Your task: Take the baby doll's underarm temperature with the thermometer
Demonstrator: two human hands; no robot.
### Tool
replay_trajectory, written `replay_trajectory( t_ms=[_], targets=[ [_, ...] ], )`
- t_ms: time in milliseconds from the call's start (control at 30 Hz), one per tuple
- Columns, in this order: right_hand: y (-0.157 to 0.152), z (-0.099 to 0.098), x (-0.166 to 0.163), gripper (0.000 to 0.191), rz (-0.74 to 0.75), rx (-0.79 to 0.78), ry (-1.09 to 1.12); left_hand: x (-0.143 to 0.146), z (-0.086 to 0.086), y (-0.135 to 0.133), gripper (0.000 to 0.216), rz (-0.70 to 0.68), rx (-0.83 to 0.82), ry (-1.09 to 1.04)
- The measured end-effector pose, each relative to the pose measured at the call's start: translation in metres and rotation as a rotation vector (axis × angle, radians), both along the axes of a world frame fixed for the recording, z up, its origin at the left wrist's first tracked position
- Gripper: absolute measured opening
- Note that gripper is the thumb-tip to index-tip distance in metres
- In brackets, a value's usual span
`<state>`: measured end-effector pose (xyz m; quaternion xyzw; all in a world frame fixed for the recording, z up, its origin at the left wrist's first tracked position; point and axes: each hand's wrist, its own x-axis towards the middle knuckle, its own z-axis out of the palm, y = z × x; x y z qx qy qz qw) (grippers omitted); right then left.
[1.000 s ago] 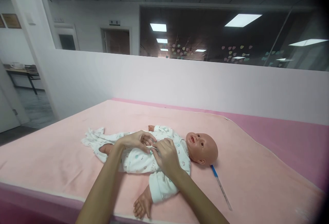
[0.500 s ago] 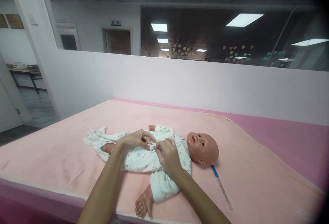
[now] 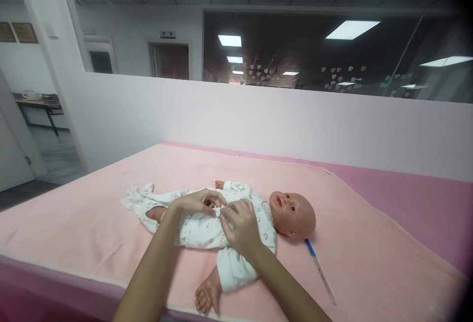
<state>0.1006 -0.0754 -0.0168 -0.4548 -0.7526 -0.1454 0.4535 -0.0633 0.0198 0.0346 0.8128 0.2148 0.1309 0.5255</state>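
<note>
A baby doll (image 3: 295,216) lies on its back, its head to the right, dressed in a white printed romper (image 3: 201,231). My left hand (image 3: 199,201) is closed at the romper's front, thumb and fingers pinching the cloth edge. Facing it, my right hand (image 3: 242,226) bends its fingers onto the same front opening, thumb beside a small light-blue snap button (image 3: 218,213). Another snap button (image 3: 258,209) shows near the collar. One bare doll leg (image 3: 155,213) shows through the romper's open leg. My fingers partly hide the cloth between them.
Beneath the doll spreads a pink blanket (image 3: 369,243) on a padded table. A thin clear stick with a blue end (image 3: 309,248), perhaps a thermometer, lies by the doll's head. A white low wall (image 3: 295,125) stands behind the table.
My right fingers have loosened and spread slightly at the snap button, showing more of it. My left hand stays almost in place. The doll has not moved.
</note>
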Motion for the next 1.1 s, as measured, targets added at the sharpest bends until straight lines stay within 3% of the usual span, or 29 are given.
replay_trajectory(
  t_ms=[267,633,800,900,967,1033,1100],
  targets=[
    [0.002,0.000,-0.001,0.004,-0.025,-0.018,-0.008,-0.002,-0.002,0.000,0.038,0.008,-0.142,-0.041],
    [0.008,-0.002,-0.002,0.013,-0.022,0.113,-0.057,0.000,0.000,0.002,0.044,0.134,-0.141,-0.027],
    [-0.025,0.017,0.006,0.024,-0.100,0.191,-0.006,0.000,0.002,0.000,0.033,0.158,-0.029,-0.018],
    [-0.067,0.008,0.035,0.018,-0.330,0.333,0.168,0.005,0.005,-0.004,0.026,0.218,0.122,0.032],
    [-0.096,-0.015,0.063,0.019,-0.663,0.323,0.245,0.012,0.006,-0.009,0.021,0.365,0.315,0.106],
    [-0.119,-0.045,0.093,0.031,-0.984,0.142,0.216,0.024,0.006,-0.015,0.018,0.571,0.592,0.194],
    [-0.134,-0.072,0.118,0.037,-1.076,-0.052,0.085,0.038,0.004,-0.023,0.019,0.726,0.864,0.222]
  ],
)
